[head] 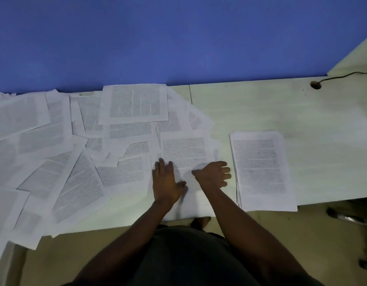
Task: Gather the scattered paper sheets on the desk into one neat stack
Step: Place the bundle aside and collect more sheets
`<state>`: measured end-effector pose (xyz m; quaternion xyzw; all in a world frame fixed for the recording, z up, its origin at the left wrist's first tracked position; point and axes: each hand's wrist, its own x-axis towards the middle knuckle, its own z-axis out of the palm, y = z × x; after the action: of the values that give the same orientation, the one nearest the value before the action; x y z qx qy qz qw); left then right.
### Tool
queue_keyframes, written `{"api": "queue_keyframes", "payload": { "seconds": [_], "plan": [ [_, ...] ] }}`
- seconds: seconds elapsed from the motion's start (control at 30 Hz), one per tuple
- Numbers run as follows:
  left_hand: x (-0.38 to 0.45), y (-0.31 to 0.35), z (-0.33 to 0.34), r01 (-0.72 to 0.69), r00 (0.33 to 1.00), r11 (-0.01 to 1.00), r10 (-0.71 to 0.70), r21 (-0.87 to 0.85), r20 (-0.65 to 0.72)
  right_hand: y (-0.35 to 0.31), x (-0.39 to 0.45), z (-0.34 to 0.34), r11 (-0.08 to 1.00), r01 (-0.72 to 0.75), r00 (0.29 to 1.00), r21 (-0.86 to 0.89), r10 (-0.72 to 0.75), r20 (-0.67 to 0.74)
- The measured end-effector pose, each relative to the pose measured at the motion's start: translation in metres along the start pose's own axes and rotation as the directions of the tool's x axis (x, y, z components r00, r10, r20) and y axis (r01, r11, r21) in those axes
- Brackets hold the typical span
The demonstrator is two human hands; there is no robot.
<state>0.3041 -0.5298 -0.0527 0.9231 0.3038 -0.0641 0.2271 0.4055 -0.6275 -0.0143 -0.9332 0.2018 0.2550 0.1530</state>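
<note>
Many printed paper sheets [61,153] lie scattered and overlapping over the left half of the pale desk [261,108]. A squared stack of sheets [261,168] lies to the right, its near edge at the desk's front. One sheet [184,153] lies in front of me between the scatter and the stack. My left hand [167,182] rests flat on this sheet's left side, fingers spread. My right hand [214,174] sits on its right edge with the fingers curled; whether it pinches the paper is not visible.
A blue partition [178,38] rises along the desk's back edge. A cable hole [315,85] with a black cord [343,75] is at the back right. Some left sheets overhang the desk's front edge. A chair base [351,217] stands on the floor at right.
</note>
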Motion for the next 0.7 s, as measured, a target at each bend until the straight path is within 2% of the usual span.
{"api": "queue_keyframes", "payload": {
  "seconds": [0.13,0.2,0.27,0.33,0.4,0.47,0.53,0.57,0.6,0.7],
  "plan": [
    [0.002,-0.01,-0.003,-0.043,0.999,0.998,0.044,-0.046,0.017,0.016,0.007,0.006,0.983,-0.015,0.998,0.182,0.005,0.058],
    [0.007,-0.013,-0.009,-0.08,0.997,0.984,0.077,-0.158,-0.02,0.025,0.008,0.001,0.916,0.058,0.99,0.397,-0.105,0.097],
    [0.013,-0.011,-0.02,-0.039,0.998,0.95,0.021,-0.311,-0.06,0.032,0.006,-0.009,0.804,0.09,0.969,0.588,-0.207,0.134],
    [0.022,-0.008,-0.035,0.093,0.993,0.898,-0.114,-0.431,-0.025,0.04,0.007,-0.019,0.67,0.02,0.96,0.742,-0.22,0.173],
    [0.037,-0.009,-0.048,0.191,0.981,0.885,-0.19,-0.426,0.044,0.052,0.009,-0.029,0.481,-0.08,0.924,0.873,-0.292,0.245],
    [0.056,-0.012,-0.064,0.24,0.967,0.832,-0.161,-0.5,0.196,0.06,0.008,-0.037,0.371,-0.124,0.87,0.92,-0.406,0.28],
    [0.077,-0.016,-0.08,0.312,0.915,0.646,-0.006,-0.696,0.404,0.056,0.002,-0.039,0.378,-0.135,0.847,0.916,-0.436,0.305],
    [0.086,-0.018,-0.089,0.358,0.876,0.555,0.078,-0.751,0.475,0.048,-0.002,-0.038,0.4,-0.151,0.854,0.904,-0.408,0.323],
    [0.095,-0.021,-0.099,0.362,0.855,0.517,0.147,-0.776,0.497,0.037,-0.005,-0.035,0.415,-0.169,0.866,0.894,-0.37,0.335],
    [0.115,-0.036,-0.129,0.229,0.882,0.613,0.198,-0.756,0.427,-0.008,-0.018,-0.02,0.457,-0.19,0.909,0.869,-0.252,0.331]
  ]
}}
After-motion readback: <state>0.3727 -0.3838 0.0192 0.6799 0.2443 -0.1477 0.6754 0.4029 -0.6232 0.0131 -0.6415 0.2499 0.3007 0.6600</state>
